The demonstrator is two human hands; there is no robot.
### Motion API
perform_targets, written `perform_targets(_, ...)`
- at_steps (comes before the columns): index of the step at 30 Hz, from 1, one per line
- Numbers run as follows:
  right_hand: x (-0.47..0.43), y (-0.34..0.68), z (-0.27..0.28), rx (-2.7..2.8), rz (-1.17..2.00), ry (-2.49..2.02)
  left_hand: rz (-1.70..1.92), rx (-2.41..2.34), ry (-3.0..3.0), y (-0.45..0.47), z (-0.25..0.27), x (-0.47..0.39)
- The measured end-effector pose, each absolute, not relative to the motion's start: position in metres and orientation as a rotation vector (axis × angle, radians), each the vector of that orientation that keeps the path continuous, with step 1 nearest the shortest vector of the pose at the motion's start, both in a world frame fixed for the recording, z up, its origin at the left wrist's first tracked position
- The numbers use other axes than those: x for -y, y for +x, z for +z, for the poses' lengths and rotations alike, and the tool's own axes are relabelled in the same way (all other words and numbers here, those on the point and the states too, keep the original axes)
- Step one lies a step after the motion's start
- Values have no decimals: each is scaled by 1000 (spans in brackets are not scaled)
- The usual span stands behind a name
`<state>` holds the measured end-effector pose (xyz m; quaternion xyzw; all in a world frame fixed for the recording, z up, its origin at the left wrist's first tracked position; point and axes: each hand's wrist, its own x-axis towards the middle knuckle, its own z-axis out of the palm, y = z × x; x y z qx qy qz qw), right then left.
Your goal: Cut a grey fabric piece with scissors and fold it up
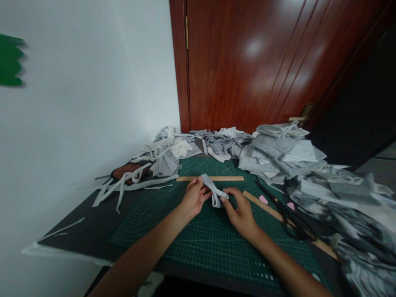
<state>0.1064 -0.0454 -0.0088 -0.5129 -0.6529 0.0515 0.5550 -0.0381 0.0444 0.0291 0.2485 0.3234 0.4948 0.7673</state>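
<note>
A folded strip of light grey fabric (213, 190) is held between my two hands, just above the green cutting mat (198, 239). My left hand (194, 198) pinches its upper left end between thumb and fingers. At the strip's lower right end, my right hand (239, 210) grips the edge with thumb and forefinger. Part of the fabric hangs down in a loop between the hands. Behind them a short wooden ruler (229, 178) lies across the mat. To the right of my right hand is a longer wooden ruler (266, 207), with black scissors (286, 214) lying over it.
Tangled pale strips (123, 185) and fabric scraps (170, 154) lie at the left back. A grey scrap heap (221, 142) sits before the brown door (241, 62). Stacked grey fabric (278, 152) fills the right side. Two pink pieces (263, 199) lie near the scissors. A white wall stands left.
</note>
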Motion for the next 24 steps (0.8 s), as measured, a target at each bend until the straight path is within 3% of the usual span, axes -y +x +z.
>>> perform_targets(16,47,101,-17,1667,-212,-1258,1049,-645,484,-34,26,-37)
perform_targets(24,38,104,-14,1281,185,-1356,1025,-748,495,-33,30,-33)
